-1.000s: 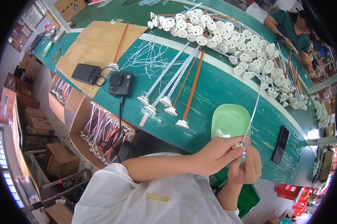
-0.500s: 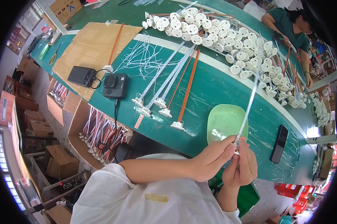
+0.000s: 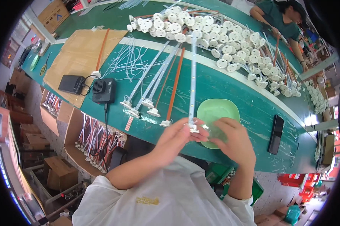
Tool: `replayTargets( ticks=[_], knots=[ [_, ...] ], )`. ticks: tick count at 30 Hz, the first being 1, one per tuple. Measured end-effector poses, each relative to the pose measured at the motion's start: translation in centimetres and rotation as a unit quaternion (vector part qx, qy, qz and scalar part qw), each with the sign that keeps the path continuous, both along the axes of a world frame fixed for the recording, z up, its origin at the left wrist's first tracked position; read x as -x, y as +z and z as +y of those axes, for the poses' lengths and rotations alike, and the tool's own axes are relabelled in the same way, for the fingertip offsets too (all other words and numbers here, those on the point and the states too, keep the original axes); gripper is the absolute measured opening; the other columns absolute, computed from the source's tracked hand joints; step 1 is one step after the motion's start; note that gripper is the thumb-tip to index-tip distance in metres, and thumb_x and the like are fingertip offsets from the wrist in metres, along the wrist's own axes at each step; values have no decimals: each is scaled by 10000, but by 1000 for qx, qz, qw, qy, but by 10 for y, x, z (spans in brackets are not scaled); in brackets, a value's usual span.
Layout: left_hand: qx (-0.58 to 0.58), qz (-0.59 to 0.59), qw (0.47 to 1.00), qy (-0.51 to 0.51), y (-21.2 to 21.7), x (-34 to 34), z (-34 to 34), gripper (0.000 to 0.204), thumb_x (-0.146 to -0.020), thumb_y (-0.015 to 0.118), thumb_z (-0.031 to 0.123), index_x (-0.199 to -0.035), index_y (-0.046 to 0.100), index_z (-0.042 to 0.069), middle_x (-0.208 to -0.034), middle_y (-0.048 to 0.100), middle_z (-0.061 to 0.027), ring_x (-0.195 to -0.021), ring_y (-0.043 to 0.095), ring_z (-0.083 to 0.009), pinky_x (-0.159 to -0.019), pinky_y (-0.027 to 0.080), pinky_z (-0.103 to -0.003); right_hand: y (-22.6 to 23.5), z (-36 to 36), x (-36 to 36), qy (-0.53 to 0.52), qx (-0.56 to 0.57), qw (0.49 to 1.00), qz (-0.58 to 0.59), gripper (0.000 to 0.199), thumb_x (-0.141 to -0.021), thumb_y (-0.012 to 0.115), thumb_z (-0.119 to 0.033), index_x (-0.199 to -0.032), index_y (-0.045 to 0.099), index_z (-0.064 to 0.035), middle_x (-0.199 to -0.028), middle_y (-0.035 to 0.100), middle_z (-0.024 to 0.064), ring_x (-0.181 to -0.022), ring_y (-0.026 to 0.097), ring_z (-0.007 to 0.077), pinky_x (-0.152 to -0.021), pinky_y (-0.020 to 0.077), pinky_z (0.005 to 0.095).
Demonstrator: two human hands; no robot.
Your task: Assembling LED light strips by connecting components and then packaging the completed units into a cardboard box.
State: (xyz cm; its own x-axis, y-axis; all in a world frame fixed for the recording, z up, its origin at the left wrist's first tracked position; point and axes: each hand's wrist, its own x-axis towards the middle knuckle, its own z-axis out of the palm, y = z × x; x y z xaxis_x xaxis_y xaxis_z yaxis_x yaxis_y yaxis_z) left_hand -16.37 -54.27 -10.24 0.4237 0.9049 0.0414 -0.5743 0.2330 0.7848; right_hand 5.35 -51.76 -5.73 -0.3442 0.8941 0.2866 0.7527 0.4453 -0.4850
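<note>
In the head view, the left hand (image 3: pixel 177 136) is just below the middle of the frame, thumb and fingers closed around the white base (image 3: pixel 193 128) of a pale strip (image 3: pixel 193 84). The strip stands up from the grip toward the top of the frame, small yellowish squares spaced along it. Right of it, the right hand (image 3: pixel 234 141) is blurred, fingers bent down over the near side of a light green dish (image 3: pixel 212 110); I cannot tell whether they pinch anything.

The dish sits on a green table (image 3: pixel 254 113), with a black phone (image 3: pixel 276 134) well apart at the right. Left of the upright strip, several pale strips (image 3: pixel 151 84) and a wider orange strip (image 3: pixel 176 84) lie side by side, white bases toward the person. Beyond their left side spreads a tangle of thin white wires (image 3: pixel 129 62). A black boxy device (image 3: pixel 103 90) is at left centre, near a brown cardboard sheet (image 3: pixel 74 56) in the upper left.

A large heap of white round-ended pieces (image 3: pixel 222 38) runs across the upper middle to the right. A co-worker in dark green (image 3: pixel 271 16) is at the upper right. At lower left, an open carton (image 3: pixel 73 150) holds many strips.
</note>
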Motion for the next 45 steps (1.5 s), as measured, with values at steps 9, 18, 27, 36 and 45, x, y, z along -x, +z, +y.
replayTargets(
  ticks=[9, 18, 27, 36, 45],
  knots=[
    [2, -48, 998, -27, 2, -1, 5, 497, -1057, 355, 351, -1357, 424, -40, -1175, 620, -200, -1114, 607, -298, -990, 445, -417, -14, 0, -12, 29, 67, 997, 22, 155, -710, 710, 17, -860, 704, -19, -778, 676, 108, -705, 651, 285, -639, 510, 338],
    [-22, -10, 998, 54, 14, -24, 17, 496, -1064, 313, 355, -1350, 426, -33, -1157, 627, -182, -1131, 593, -277, -1006, 436, -424, -19, -19, 0, -158, 101, 917, 351, 62, -839, 668, 48, -893, 699, 51, -813, 698, 86, -688, 655, 129, -618, 508, 238],
    [25, -99, 991, 89, 27, -68, 32, 516, -1064, 296, 413, -1313, 465, -6, -1156, 627, -158, -1153, 568, -262, -1011, 414, -396, -22, -26, 17, -151, 122, 842, 503, 85, -821, 701, 55, -905, 696, 57, -823, 698, 81, -684, 637, 103, -600, 484, 220],
    [60, -127, 986, 95, 23, -73, 47, 508, -1067, 290, 419, -1263, 497, -2, -1072, 637, -110, -936, 548, -180, -778, 411, -317, -28, -38, 18, -179, 47, 885, 427, 98, -830, 690, 62, -925, 713, 53, -809, 719, 97, -715, 681, 128, -654, 544, 234],
    [-60, -26, 996, 66, 24, -80, 42, 495, -1065, 281, 373, -1309, 461, -17, -1162, 629, -175, -1205, 535, -333, -1111, 313, -441, -18, -43, 7, -179, 112, 808, 550, 147, -831, 674, 100, -964, 628, 58, -852, 718, 153, -740, 706, 174, -670, 584, 266]
  ],
)
